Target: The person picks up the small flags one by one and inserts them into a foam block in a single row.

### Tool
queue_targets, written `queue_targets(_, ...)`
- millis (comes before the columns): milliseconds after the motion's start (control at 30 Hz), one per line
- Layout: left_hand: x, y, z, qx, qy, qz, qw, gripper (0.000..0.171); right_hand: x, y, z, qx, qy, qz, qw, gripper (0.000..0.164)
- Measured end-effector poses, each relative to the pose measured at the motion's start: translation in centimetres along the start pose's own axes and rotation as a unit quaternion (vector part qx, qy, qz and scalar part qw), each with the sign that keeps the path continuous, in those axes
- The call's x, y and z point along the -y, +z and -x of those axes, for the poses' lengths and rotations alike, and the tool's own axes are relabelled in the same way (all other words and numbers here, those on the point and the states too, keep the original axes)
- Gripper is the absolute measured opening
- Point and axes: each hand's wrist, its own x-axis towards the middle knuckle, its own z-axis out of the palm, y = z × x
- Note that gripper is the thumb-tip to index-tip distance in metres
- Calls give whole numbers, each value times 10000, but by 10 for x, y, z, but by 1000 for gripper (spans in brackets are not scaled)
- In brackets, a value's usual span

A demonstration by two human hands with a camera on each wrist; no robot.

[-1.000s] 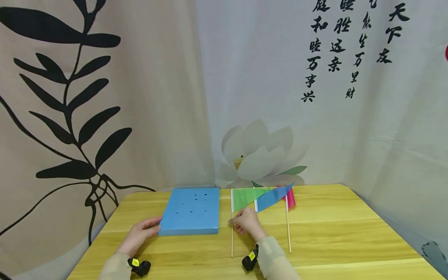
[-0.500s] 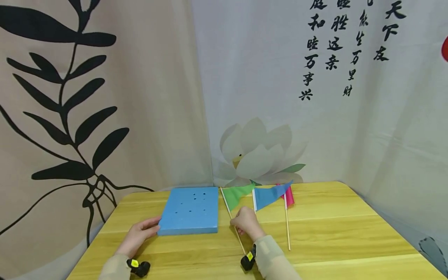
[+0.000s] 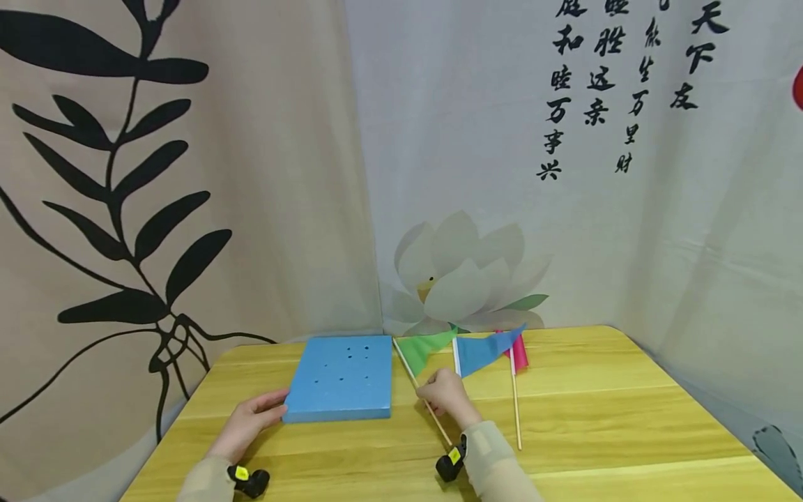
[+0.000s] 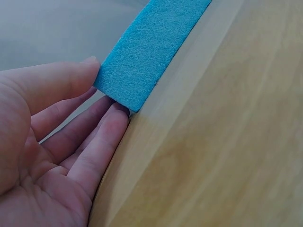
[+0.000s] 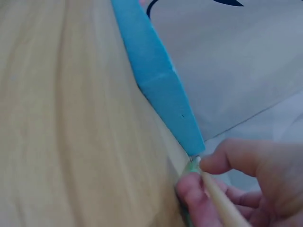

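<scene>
Since a second ago, the green pennant flag (image 3: 423, 352) has been swung into a slant, its far end tipped leftward. Its wooden stick (image 3: 409, 374) is pinched between the thumb and fingers of the right hand (image 3: 448, 397), the nearer one. The long axis is angled from the far right corner of the blue foam block (image 3: 339, 394), just beside it, down to the right wrist camera (image 3: 448, 467). Whether the stick is raised off the table (image 3: 602, 425) cannot be told.

The block, its top pierced with small holes (image 3: 349, 357), is placed left of the right hand. Its near left corner is touched by the left hand (image 3: 247, 422), fingers mostly straight. The blue pennant flag (image 3: 483, 354) is crowded close by, its lower stick hidden behind the right hand; the pink flag (image 3: 519, 354) is set farther right.
</scene>
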Motion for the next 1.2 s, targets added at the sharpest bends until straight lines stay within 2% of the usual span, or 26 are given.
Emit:
queue_targets(100,0,0,2,10,-18,-16,10000,59,-2,-2,-1,245,240,-569,9978,12)
queue_targets(133,0,1,2,14,-27,7,10000,58,-3,-3,-1,317,307,-736,9963,12)
queue_targets(267,1,0,2,35,-39,24,10000,58,-5,-7,-1,578,527,-1455,9863,29)
queue_targets(367,2,0,1,46,-42,28,10000,58,-8,-8,-3,754,687,-1839,9776,30)
queue_targets(600,3,-1,0,42,-88,81,9999,58,-9,-12,-8,1133,1093,-2264,9612,24)
queue_targets(800,3,0,-1,30,-106,94,9999,57,-8,-17,-8,1378,994,-2514,9529,34)
queue_targets(967,1,0,-2,33,-85,90,9999,57,-5,-24,-9,1322,949,-2831,9452,38)
queue_targets(1067,1,0,-1,87,-58,99,9999,59,-2,-27,-10,1199,1006,-2922,9434,38)
queue_targets(1200,0,-1,1,92,-26,118,9999,56,8,-31,-11,1171,885,-2981,9432,37)
